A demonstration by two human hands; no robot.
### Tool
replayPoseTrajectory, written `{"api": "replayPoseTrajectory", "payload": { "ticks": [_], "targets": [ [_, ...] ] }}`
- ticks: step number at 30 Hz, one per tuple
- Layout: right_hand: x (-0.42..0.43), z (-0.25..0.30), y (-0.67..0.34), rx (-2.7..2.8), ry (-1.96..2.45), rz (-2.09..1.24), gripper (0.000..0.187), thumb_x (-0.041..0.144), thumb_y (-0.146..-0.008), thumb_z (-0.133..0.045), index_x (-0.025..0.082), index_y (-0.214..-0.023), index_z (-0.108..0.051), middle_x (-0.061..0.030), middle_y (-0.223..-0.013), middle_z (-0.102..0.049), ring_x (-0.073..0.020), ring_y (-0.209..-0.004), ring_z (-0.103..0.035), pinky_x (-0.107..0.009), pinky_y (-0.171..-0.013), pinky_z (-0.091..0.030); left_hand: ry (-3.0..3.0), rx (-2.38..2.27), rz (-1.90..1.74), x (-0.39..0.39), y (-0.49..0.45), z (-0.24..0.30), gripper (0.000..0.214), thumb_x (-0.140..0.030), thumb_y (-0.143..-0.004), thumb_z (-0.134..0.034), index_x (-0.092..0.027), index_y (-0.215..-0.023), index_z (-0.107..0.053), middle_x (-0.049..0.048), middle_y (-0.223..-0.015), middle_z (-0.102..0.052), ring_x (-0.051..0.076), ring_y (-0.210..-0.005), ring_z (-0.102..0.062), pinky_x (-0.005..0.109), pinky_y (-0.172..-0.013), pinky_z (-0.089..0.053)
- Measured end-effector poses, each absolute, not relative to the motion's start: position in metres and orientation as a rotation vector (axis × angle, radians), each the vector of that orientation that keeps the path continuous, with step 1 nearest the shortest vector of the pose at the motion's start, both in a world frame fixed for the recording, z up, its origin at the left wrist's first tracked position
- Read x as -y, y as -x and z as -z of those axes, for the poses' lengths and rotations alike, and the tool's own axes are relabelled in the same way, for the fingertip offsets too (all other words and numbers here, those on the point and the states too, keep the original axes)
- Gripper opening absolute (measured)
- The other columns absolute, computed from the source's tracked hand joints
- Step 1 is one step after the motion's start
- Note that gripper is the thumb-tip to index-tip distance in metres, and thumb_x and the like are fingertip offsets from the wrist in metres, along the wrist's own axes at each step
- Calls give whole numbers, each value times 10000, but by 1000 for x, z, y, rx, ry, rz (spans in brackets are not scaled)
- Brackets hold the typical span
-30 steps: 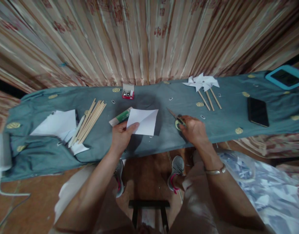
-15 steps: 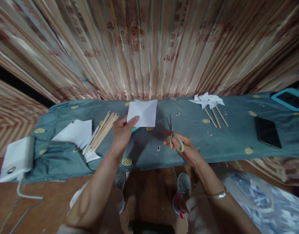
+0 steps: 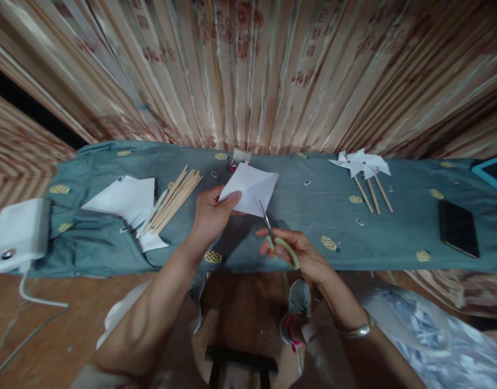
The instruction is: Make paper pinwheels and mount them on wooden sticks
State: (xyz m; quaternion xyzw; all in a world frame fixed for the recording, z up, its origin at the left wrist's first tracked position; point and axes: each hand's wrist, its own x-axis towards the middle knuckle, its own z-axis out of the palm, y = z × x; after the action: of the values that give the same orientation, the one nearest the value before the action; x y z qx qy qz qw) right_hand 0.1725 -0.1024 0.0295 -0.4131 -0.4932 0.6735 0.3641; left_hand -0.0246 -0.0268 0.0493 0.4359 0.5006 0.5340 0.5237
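Observation:
My left hand (image 3: 216,212) pinches a square of white paper (image 3: 252,186) at its left corner, thumb on top. Faint crease lines cross the sheet, which is tilted so that one corner points down toward me. In my right hand (image 3: 295,249) are scissors (image 3: 281,246) with pale green handles, my fingers through the loops. Their blades overlap the paper's lower corner, slightly parted at the tips. Left of my left hand lies a bundle of thin wooden sticks (image 3: 178,200), beside several white paper pieces (image 3: 129,197).
White paper pinwheels (image 3: 364,162) on sticks lie at the back right. Further right are a black phone (image 3: 459,228) and a blue-framed device (image 3: 494,174). A small open box (image 3: 240,158) stands behind the paper. A white device with a cable (image 3: 21,235) sits at the left end of the cloth-covered table (image 3: 321,197).
The paper has turned and come toward the scissors. My right hand has brought the scissors to its lower corner. The view has shifted a little, and the small box now shows.

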Motion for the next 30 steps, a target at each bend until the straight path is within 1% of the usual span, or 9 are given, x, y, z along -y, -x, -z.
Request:
{"api": "replayPoseTrajectory", "payload": {
  "ticks": [5,11,17,23,30],
  "targets": [
    [104,-28,-174,1270,1069,-1742,520,575,-726,-774,197,-1082,-739,-35,-777,-699,-131,-647,-569,-303,-643,-496,-1036,-1174,-1253,28,24,-47,355,-427,-603,-800,-131,-784,-727,15,-680,-694,202,-632,-670,295,-523,-570],
    [104,-24,-176,1243,1063,-1759,514,542,-735,-785,190,-1106,-734,-31,-766,-692,-136,-647,-571,-321,-661,-498,-1052,-1183,-1226,28,24,-45,349,-437,-619,-797,-134,-776,-722,17,-683,-694,198,-644,-668,299,-541,-581],
    [103,-23,-175,1196,1065,-1803,500,526,-690,-825,210,-1070,-752,-6,-724,-656,-108,-621,-551,-277,-632,-498,-1039,-1176,-1236,27,24,-43,328,-409,-620,-790,-130,-777,-722,14,-675,-687,200,-637,-666,295,-520,-577],
    [102,-21,-177,1221,1122,-1787,552,536,-663,-837,181,-1076,-751,5,-693,-637,-96,-602,-530,-259,-585,-479,-1044,-1179,-1222,29,24,-44,362,-425,-623,-791,-126,-814,-722,15,-693,-695,206,-649,-671,316,-541,-585],
    [102,-22,-176,1218,1164,-1790,564,549,-641,-843,182,-1061,-763,13,-665,-599,-93,-612,-501,-239,-562,-442,-1028,-1181,-1220,30,23,-46,322,-383,-634,-773,-127,-824,-730,15,-696,-708,199,-651,-683,280,-526,-576]
  ]
}}
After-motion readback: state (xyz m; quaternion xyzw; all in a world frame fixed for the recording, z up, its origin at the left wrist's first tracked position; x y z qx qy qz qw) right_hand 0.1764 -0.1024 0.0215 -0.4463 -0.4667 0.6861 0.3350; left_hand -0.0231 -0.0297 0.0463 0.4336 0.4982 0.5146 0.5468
